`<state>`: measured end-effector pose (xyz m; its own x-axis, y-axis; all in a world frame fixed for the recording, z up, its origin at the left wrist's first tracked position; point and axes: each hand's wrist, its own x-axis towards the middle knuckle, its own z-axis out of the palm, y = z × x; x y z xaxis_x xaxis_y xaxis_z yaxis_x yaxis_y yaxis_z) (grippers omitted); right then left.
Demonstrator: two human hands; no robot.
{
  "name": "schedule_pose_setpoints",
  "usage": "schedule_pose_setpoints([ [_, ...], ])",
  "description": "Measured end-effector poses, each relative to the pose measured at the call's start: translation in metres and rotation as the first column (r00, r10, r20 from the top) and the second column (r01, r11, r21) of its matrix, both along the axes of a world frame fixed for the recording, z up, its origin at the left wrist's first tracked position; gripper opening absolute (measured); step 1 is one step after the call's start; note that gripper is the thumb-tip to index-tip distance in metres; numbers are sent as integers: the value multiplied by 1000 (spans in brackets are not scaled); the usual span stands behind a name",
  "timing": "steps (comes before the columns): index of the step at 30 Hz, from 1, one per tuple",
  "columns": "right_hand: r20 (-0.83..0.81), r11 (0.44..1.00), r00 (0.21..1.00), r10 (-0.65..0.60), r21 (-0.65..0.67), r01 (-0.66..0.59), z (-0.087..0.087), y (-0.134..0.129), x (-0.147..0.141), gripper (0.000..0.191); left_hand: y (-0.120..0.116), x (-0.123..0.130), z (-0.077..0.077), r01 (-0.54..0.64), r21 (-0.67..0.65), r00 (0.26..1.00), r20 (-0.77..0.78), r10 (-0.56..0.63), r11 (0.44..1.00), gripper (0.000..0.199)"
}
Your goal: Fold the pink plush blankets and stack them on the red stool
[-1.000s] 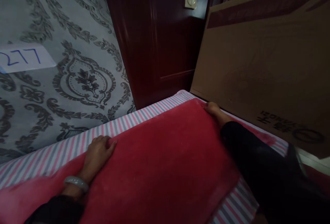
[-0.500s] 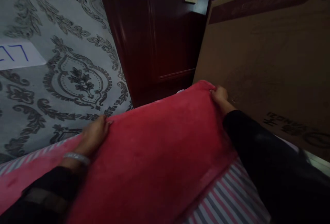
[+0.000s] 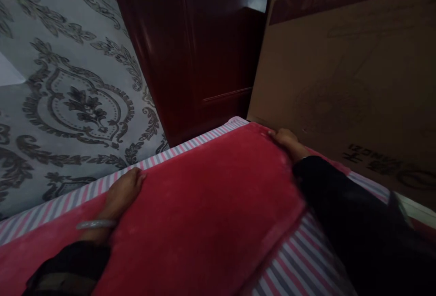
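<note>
The red plush blanket (image 3: 204,196) lies spread over a striped sheet (image 3: 296,259), probably on a bed, though no frame or legs show to settle it. Its far edge runs roughly alongside the sheet's, leaving a narrow band of stripes bare near the patterned wallpaper (image 3: 80,105); more stripes show beyond its slanting edge at the lower right. The left hand (image 3: 124,191) is curled closed over that far edge, partway along, its fingertips mostly hidden; the right hand (image 3: 286,139) has the far right corner pinched between thumb and fingers. How firmly either grips cannot be told. Holding the edge at two points set well apart seems sensible, since soft, thick plush would likely sag or bunch if taken at one, and the corner gives the right hand a clear place to steer from. Both arms reach forward, apparently because the held edge is the one farther from the person. A large cardboard box (image 3: 327,78) stands close beside the right hand, in front of a dark red door panel (image 3: 218,46), perhaps leaned there simply for storage; it leaves that corner little room.
</note>
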<state>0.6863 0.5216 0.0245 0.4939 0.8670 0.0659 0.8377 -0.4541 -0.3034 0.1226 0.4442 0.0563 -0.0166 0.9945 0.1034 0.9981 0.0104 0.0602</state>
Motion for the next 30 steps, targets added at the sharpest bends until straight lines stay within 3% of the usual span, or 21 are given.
schedule_pose_setpoints([
  [5, -13, 989, 999, -52, -142, 49, 4, -59, 36, 61, -2, 3, 5, 40, -39, 998, -39, -42, 998, 36],
  [9, 100, 993, 994, -35, -107, 46, -4, -101, 45, 43, -8, 9, 13, 49, -58, 998, -47, -51, 997, 34],
  [13, 249, 997, 968, -23, -65, 40, -5, -117, 33, 40, -10, 14, 16, 39, -70, 997, -62, -43, 997, 36],
  [19, 223, 992, 974, -49, -99, 72, 3, -128, 30, 43, -4, 10, 18, 96, 3, 988, -123, -95, 995, 45],
  [22, 220, 986, 969, -110, -100, 135, 1, -143, 34, 48, -19, 30, 21, 248, 105, 957, -179, -227, 963, 51],
  [23, 219, 983, 966, -135, -91, 158, 0, -148, 35, 48, -30, 42, 20, 351, 111, 930, -158, -332, 930, 51],
  [25, 226, 982, 961, -161, -60, 178, -2, -158, 36, 48, -61, 72, 12, 582, 67, 813, -55, -580, 810, 49],
  [27, 239, 986, 959, -152, -26, 162, -2, -166, 37, 45, -98, 100, -2, 802, 7, 596, 69, -800, 598, 56],
  [28, 248, 989, 959, -136, -17, 145, -2, -169, 37, 44, -116, 111, -10, 876, -37, 483, 96, -870, 482, 62],
  [29, 253, 992, 960, -119, -16, 127, -1, -171, 37, 42, -131, 120, -19, 910, -64, 415, 104, -904, 410, 65],
  [30, 256, 993, 961, -104, -21, 113, 1, -173, 37, 41, -144, 125, -26, 920, -72, 390, 97, -915, 385, 66],
])
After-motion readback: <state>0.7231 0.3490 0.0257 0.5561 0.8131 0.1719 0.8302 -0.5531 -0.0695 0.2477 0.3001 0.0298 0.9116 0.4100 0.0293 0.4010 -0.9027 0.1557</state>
